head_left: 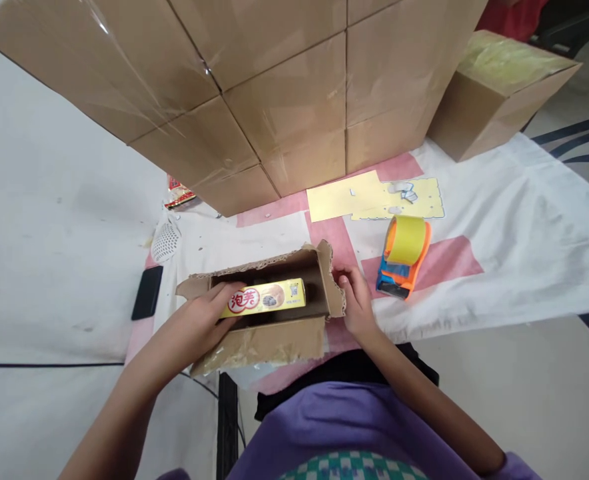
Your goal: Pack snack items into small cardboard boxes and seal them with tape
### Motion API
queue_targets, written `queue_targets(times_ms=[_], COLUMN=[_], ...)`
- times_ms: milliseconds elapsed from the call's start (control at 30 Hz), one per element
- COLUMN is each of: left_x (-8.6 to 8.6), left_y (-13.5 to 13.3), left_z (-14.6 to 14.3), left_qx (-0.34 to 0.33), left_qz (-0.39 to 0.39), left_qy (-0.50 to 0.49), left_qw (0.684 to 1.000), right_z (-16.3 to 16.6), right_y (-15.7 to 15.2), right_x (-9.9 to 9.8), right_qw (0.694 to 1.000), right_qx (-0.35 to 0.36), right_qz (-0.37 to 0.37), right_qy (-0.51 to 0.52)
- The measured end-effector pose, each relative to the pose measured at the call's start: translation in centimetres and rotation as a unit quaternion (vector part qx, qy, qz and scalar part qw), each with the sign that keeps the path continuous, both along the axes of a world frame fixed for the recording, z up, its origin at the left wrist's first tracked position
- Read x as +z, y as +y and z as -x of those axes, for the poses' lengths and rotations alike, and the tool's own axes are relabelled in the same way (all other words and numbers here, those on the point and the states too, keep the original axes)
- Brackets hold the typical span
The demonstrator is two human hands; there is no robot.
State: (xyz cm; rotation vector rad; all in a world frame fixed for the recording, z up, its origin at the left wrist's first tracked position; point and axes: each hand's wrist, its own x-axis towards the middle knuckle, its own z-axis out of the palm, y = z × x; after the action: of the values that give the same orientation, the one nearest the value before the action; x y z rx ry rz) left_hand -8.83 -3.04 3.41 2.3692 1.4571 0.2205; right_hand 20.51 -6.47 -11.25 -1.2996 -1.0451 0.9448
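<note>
An opened cardboard box (pixel 259 343) with torn, rough flap edges sits at the table's near edge. Within its opening is a slim yellow snack box (pixel 292 297) with red Chinese lettering and a picture on it. My left hand (pixel 209 317) is closed around the left end of the snack box, its fingertips partly hidden by the carton. My right hand (pixel 357 300) grips the carton's right end flap, fingers curled at its edge. To the right of that hand lies an orange and blue tape dispenser (pixel 407 257) with a yellow roll.
Stacked cardboard boxes (pixel 284 100) rise behind the carton. Flat yellow card pieces (pixel 342 197) lie in front of them. A black phone (pixel 147 293), a white perforated object (pixel 166 240) and a red packet (pixel 178 193) are at left. Another box (pixel 479 117) stands back right.
</note>
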Motion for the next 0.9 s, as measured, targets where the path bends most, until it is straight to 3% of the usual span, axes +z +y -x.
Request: queue_targets(times_ms=[333,433,533,633,767,900], left_x=[0.1,0.1,0.2,0.0,0.3,1.6], left_y=[-0.7,-0.7,-0.7,-0.8,-1.2,-1.7], left_z=[1.5,1.5,1.7,2.1,2.2,1.5], left_qx=[0.035,0.032,0.014,-0.001,-0.016,0.002], left_qz=[0.023,0.031,0.013,-0.013,-0.035,0.005], left_qy=[-0.006,0.002,0.029,0.06,0.088,0.178], left_qw=[0.999,0.999,0.999,0.998,0.995,0.984], right_z=[-0.1,-0.4,-0.9,-1.1,-0.9,-0.7], right_y=[-0.2,-0.3,-0.3,-0.3,-0.3,-0.3], right_x=[-0.1,0.2,0.4,0.2,-0.1,0.0], right_qw=[1.0,0.991,0.963,0.938,0.938,0.938], right_qx=[0.014,0.092,0.201,0.266,0.264,0.273], right_qz=[-0.015,-0.067,-0.15,-0.194,-0.167,-0.105], right_qy=[-0.02,-0.068,-0.098,-0.112,-0.149,-0.186])
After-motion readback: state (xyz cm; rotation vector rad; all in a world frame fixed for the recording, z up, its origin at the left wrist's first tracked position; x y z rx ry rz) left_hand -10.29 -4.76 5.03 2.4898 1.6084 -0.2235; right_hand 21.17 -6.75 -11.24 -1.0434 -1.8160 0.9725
